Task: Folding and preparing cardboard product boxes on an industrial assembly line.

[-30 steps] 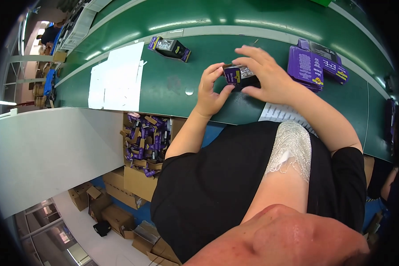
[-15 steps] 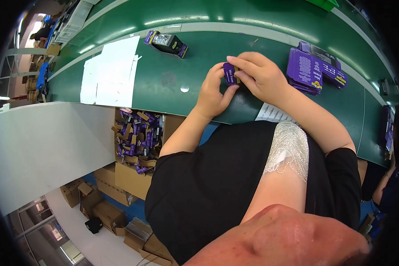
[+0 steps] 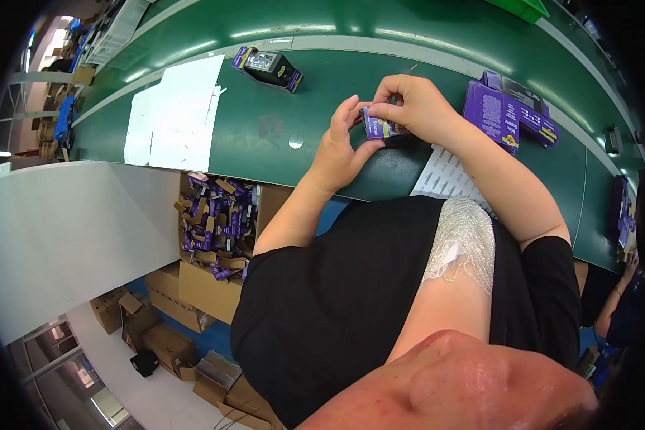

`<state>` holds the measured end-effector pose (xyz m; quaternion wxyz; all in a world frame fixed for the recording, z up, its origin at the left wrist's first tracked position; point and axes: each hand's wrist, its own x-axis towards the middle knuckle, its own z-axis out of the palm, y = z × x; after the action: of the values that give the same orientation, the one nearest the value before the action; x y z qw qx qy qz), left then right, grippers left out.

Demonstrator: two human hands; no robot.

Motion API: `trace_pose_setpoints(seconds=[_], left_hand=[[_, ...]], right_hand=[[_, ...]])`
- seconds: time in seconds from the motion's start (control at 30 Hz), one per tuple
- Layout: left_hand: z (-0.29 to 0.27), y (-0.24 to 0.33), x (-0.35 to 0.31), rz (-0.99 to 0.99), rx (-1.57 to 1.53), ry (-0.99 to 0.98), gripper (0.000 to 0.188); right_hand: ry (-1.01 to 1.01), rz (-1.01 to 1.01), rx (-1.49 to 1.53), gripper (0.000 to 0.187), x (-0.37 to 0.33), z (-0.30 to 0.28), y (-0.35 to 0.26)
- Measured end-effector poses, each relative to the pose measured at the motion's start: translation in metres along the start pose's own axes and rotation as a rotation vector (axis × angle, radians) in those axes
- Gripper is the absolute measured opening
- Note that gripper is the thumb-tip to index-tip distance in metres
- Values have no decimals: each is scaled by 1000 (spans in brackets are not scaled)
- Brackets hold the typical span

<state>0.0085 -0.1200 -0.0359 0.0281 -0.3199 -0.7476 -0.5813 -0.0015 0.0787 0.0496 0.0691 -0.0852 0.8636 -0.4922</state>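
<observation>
A long green bench (image 3: 330, 93) spans the workroom, with an open brown carton (image 3: 206, 288) below its near edge at left, heaped with purple packages (image 3: 221, 218) whose degree of completion cannot be told from here. White sheets (image 3: 175, 118) lie overlapping at the bench's left end. At right, just beyond the person's right forearm, a pile of purple cards (image 3: 489, 118) lies flat, apparently stock left to be used, and a white printed sheet (image 3: 444, 174) lies nearer, partly hidden by the arm. At center, the right hand (image 3: 417, 111) is drawn narrow, thumb and fingers pinching the far side of a small purple box (image 3: 380, 130), while the left hand (image 3: 342, 149) curves around the left end of the same box, thumb at its near corner and fingers behind. The box sits between the two hands over the bench, its purple end and a shiny part showing; it appears partway done, its closing not plainly finished. One black-and-purple package (image 3: 271, 68) stands by itself farther off to the left, seemingly assembled, touched by neither hand. A small clear disc (image 3: 296, 141) lies on the bench left of the left hand.
</observation>
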Motion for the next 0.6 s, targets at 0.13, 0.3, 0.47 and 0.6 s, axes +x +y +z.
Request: trace_pose_setpoints(seconds=[0.13, 0.3, 0.47, 0.6], left_hand=[[-4, -4, 1, 18, -14, -44, 84], [-6, 1, 5, 19, -10, -106, 81], [-3, 28, 8, 2, 178, -50, 70], [-12, 51, 19, -210, 394, -10, 57]], right_hand=[[42, -24, 48, 10, -7, 3, 5], [69, -7, -5, 8, -7, 5, 10], [-5, 79, 173, 8, -1, 15, 18], [20, 133, 472, 9, -9, 31, 17]])
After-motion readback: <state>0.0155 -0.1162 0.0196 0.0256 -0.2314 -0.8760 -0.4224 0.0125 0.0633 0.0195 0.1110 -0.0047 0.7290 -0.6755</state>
